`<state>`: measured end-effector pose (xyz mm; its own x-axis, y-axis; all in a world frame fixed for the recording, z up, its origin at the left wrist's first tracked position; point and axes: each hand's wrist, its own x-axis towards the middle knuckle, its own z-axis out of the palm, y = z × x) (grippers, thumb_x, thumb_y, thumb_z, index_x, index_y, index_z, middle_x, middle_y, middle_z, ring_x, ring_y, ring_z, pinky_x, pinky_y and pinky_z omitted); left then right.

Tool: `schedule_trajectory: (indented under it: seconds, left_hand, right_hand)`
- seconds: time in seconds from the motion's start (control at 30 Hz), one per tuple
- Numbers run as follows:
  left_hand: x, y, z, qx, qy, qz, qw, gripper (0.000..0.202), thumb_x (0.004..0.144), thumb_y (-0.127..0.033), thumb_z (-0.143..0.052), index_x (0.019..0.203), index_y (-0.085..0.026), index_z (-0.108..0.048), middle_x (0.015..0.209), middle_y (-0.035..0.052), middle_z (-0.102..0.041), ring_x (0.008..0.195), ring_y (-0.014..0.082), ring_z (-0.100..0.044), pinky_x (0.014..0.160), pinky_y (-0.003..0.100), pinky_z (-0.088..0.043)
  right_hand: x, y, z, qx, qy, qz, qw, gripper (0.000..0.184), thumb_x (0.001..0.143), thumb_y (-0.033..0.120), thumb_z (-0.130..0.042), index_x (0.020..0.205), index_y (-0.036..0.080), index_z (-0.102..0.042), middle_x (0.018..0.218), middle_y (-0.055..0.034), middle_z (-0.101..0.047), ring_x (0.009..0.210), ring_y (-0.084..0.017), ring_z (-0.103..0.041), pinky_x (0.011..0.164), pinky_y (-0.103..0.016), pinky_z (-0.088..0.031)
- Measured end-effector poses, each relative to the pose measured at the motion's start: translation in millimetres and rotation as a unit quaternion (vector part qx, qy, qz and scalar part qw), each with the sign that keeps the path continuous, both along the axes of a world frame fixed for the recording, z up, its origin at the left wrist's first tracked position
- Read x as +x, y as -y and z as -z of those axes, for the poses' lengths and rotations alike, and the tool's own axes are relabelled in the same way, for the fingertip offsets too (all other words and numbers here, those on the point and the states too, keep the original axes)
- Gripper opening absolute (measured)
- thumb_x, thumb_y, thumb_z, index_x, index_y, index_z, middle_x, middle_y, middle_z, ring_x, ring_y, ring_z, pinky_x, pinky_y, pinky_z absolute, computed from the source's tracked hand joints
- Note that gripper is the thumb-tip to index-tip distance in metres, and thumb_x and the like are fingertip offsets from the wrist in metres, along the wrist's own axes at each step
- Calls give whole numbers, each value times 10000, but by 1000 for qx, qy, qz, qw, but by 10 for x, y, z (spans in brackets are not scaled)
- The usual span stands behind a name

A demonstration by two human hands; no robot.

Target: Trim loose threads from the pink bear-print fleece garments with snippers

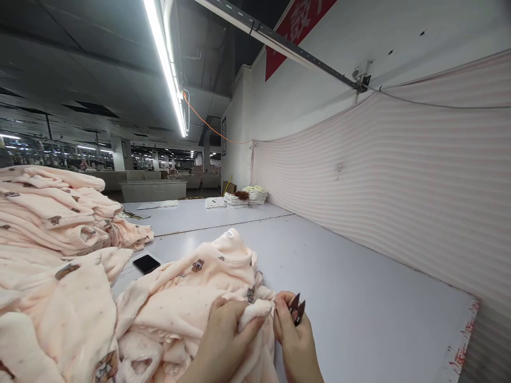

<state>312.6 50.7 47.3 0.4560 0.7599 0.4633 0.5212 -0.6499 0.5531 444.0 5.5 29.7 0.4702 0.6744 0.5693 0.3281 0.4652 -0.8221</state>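
Low at centre frame, I see the left hand [229, 330] gripping the garment [187, 303], its bunched fold [255, 313] pointing right toward the right hand [294, 335], which holds snips [300, 312], blades up.

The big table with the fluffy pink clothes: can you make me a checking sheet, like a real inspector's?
Surface: pale table, dark seam across it
Job's things: pink garment with bear prints; dark snips
Clutter: garment pile at the left, dark flat rectangle, white stacks at the far end
Hands: left hand grips the pink garment; right hand holds the snips, fingertips at the garment's edge
Cables: orange cable and grey cable, both above the table
Surroundings: striped cloth along the wall, lit tube lamp overhead
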Motion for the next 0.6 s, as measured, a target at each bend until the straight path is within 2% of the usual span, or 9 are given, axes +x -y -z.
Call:
schedule_trajectory:
  seconds: [0.03, 0.1, 0.2, 0.3, 0.43, 0.6]
  left_hand:
    - [-9, 0, 18, -3, 2, 1, 1000, 295, 873, -338, -490, 611, -205, -460, 626, -24, -595, 701, 187, -553, 779, 352, -369]
    - [-28, -3, 47, -5, -2, -6, 1000, 294, 875, -321, -477, 608, -202, -439, 621, -23, -585, 689, 183, -546, 767, 348, -367]
    - [-55, -10, 82, -15, -3, -25, 1000, 304, 867, -312, -464, 591, -200, -402, 613, -13, -568, 701, 187, -534, 728, 332, -367]
    - [-63, -15, 122, -5, -5, -26, 1000, 317, 871, -321, -458, 588, -197, -388, 605, -15, -554, 697, 180, -525, 723, 323, -362]
    - [-64, -9, 185, 70, -11, -25, 997, 293, 875, -300, -462, 607, -195, -404, 592, -26, -528, 652, 162, -499, 741, 325, -352]
    - [-83, 26, 216, 117, 0, -38, 992, 335, 903, -303, -434, 591, -198, -374, 549, -47, -480, 591, 139, -490, 760, 325, -351]
  right_hand:
    - [-21, 15, -17, -15, -44, -22, 999, 274, 926, 400, -443, 738, 211, -509, 652, 27, -488, 608, -129, -508, 573, -214, -442]
    - [-20, 66, -29, -37, -70, -49, 996, 268, 879, 452, -520, 758, 213, -519, 682, 31, -498, 654, -127, -519, 615, -204, -449]
    - [71, 171, 16, -79, -8, -37, 996, 249, 777, 451, -647, 821, 226, -549, 739, 32, -538, 714, -136, -553, 652, -192, -451]
    - [150, 253, 92, -113, 79, 0, 990, 253, 778, 466, -629, 889, 240, -600, 783, 14, -603, 706, -151, -593, 643, -205, -461]
    - [134, 294, 153, -88, 163, 42, 982, 244, 873, 450, -512, 973, 284, -660, 867, -9, -656, 763, -168, -632, 594, -206, -469]
    - [107, 325, 199, -61, 206, 108, 971, 245, 888, 416, -532, 1052, 293, -666, 964, -21, -678, 847, -176, -640, 530, -190, -464]
